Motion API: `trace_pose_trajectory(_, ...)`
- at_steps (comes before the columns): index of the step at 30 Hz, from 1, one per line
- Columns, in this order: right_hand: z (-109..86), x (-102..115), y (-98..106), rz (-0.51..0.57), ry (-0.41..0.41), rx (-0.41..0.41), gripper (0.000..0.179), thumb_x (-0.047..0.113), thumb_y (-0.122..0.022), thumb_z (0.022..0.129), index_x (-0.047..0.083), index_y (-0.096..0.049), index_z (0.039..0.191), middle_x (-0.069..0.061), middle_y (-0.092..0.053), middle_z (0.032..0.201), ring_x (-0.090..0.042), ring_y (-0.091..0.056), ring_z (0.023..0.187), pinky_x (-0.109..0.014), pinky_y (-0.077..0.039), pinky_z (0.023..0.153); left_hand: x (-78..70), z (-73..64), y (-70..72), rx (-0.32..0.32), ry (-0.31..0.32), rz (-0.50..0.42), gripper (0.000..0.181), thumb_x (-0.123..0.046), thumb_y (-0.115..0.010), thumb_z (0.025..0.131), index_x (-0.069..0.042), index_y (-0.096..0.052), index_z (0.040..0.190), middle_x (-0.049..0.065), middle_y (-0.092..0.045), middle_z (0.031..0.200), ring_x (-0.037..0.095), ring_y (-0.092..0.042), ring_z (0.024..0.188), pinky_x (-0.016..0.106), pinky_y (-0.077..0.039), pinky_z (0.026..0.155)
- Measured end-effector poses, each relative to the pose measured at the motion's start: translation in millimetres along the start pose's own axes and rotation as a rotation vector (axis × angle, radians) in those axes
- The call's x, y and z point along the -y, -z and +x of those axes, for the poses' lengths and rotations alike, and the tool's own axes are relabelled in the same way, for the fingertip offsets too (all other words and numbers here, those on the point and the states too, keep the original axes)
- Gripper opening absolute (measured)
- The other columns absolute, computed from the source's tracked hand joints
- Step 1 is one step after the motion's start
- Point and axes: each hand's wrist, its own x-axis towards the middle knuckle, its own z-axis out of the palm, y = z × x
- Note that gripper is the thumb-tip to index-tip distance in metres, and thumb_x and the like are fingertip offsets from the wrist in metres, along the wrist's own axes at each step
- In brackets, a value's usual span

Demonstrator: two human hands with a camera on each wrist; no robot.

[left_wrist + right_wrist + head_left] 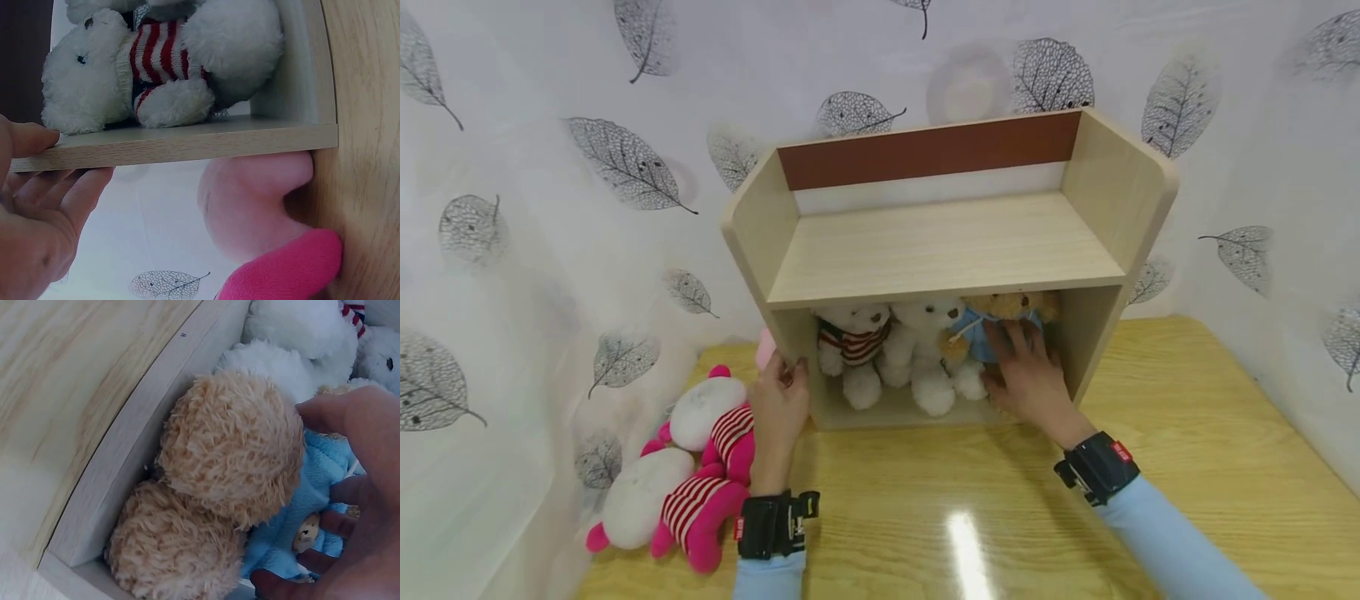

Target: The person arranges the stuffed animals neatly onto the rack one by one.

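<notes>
My left hand (781,404) grips the left side panel of a small wooden shelf (947,246), thumb inside and fingers outside in the left wrist view. In its lower compartment, my right hand (1033,383) holds a brown teddy bear (231,450) in a blue top (290,519) by the body, thumb and fingers spread across its front. The shelf board hides part of that bear's head. Left of it sits a white teddy bear (931,358). Furthest left is another white teddy bear (81,81) wearing a red-and-white striped sweater (159,53).
Two pink-and-white plush toys (647,496) (707,412) in striped clothes lie left of the shelf on the wooden table (895,508). A pale pink plush (250,200) stands against the shelf's outer left side. Behind is a leaf-patterned wall covering (535,100).
</notes>
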Motion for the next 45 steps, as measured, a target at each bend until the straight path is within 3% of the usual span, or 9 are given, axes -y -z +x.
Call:
trace_pose_trajectory(6, 2.1, 2.3, -1.0, 0.035, -0.048, 0.081, 0.076, 0.026, -0.074, 0.090, 0.005, -0.040, 0.155, -0.023, -0.038, 0.151, -0.052, -0.035, 0.140, -0.072, -0.048, 0.086, 2.1, 0.7, 0.7, -0.005, -0.005, 0.004, 0.031, -0.017, -0.064, 0.098, -0.006, -0.068, 0.127, 0.023, -0.071, 0.124, 0.038, -0.074, 0.105, 0.052, -0.062, 0.083)
trace_pose_trajectory(12, -7.8, 0.2, 2.7, -0.040, 0.036, 0.026, 0.080, 0.028, -0.080, 0.084, 0.005, -0.045, 0.152, -0.024, -0.043, 0.151, -0.055, -0.041, 0.137, -0.072, -0.051, 0.079, 2.7, 2.2, 0.4, -0.037, -0.066, 0.053, 0.015, -0.014, -0.065, 0.097, -0.002, -0.070, 0.104, 0.021, -0.076, 0.114, 0.035, -0.077, 0.092, 0.046, -0.062, 0.071)
trace_pose_trajectory(16, -14.9, -0.5, 6.5, -0.078, 0.065, 0.069, 0.090, 0.032, -0.085, 0.079, 0.006, -0.043, 0.154, -0.020, -0.038, 0.160, -0.060, -0.040, 0.137, -0.077, -0.049, 0.080, 1.2, 3.6, 1.7, -0.069, -0.087, 0.077, 0.013, -0.014, -0.066, 0.096, -0.002, -0.065, 0.091, 0.020, -0.078, 0.103, 0.031, -0.074, 0.078, 0.038, -0.054, 0.060)
trace_pose_trajectory(20, -15.7, -0.3, 8.7, -0.098, 0.058, 0.125, 0.096, 0.033, -0.086, 0.078, 0.007, -0.038, 0.157, -0.016, -0.031, 0.165, -0.061, -0.041, 0.136, -0.076, -0.048, 0.084, 1.8, 4.6, 2.1, -0.079, -0.093, 0.070, 0.012, -0.012, -0.066, 0.095, -0.001, -0.068, 0.095, 0.022, -0.077, 0.105, 0.033, -0.075, 0.081, 0.041, -0.057, 0.063)
trace_pose_trajectory(27, -16.5, -1.2, 5.7, -0.018, 0.018, 0.201, 0.093, 0.022, -0.083, 0.082, 0.003, -0.033, 0.158, -0.018, -0.024, 0.166, -0.062, -0.049, 0.124, -0.057, -0.056, 0.062, 3.8, 1.8, 1.4, -0.050, -0.076, 0.072, 0.013, -0.014, -0.066, 0.096, -0.002, -0.065, 0.090, 0.020, -0.078, 0.102, 0.032, -0.075, 0.080, 0.039, -0.055, 0.063)
trace_pose_trajectory(36, -17.0, -4.3, 1.0, 0.033, 0.023, 0.198, 0.091, 0.016, -0.085, 0.082, 0.003, -0.036, 0.157, -0.019, -0.026, 0.165, -0.060, -0.051, 0.124, -0.045, -0.053, 0.053, 5.2, 0.0, 2.9, -0.043, -0.086, 0.069, 0.015, -0.013, -0.066, 0.096, -0.001, -0.070, 0.104, 0.022, -0.076, 0.110, 0.035, -0.077, 0.089, 0.050, -0.060, 0.071)
trace_pose_trajectory(40, -22.9, -6.1, 3.8, 0.040, 0.044, 0.129, 0.084, 0.019, -0.085, 0.082, 0.006, -0.043, 0.154, -0.020, -0.033, 0.163, -0.059, -0.051, 0.126, -0.054, -0.058, 0.066, 5.3, 1.9, 1.1, -0.037, -0.083, 0.045, 0.014, -0.011, -0.066, 0.096, 0.000, -0.070, 0.103, 0.024, -0.075, 0.113, 0.037, -0.077, 0.093, 0.052, -0.062, 0.077)
trace_pose_trajectory(43, -30.5, -8.5, 9.0, 0.058, 0.095, 0.001, 0.071, 0.017, -0.084, 0.082, 0.004, -0.054, 0.145, -0.022, -0.048, 0.151, -0.052, -0.059, 0.119, -0.060, -0.057, 0.082, 6.0, 0.9, 3.1, 0.001, -0.078, 0.032, 0.017, -0.012, -0.066, 0.096, 0.000, -0.070, 0.106, 0.025, -0.074, 0.116, 0.037, -0.076, 0.100, 0.051, -0.062, 0.082)
trace_pose_trajectory(45, -35.6, -9.8, 14.1, 0.077, 0.129, -0.098, 0.061, 0.014, -0.083, 0.080, 0.002, -0.061, 0.136, -0.022, -0.059, 0.137, -0.047, -0.063, 0.112, -0.057, -0.057, 0.080, 7.0, -2.7, 7.6, 0.038, -0.079, 0.031, 0.020, -0.014, -0.066, 0.097, -0.001, -0.070, 0.113, 0.024, -0.074, 0.118, 0.036, -0.075, 0.102, 0.049, -0.062, 0.083)
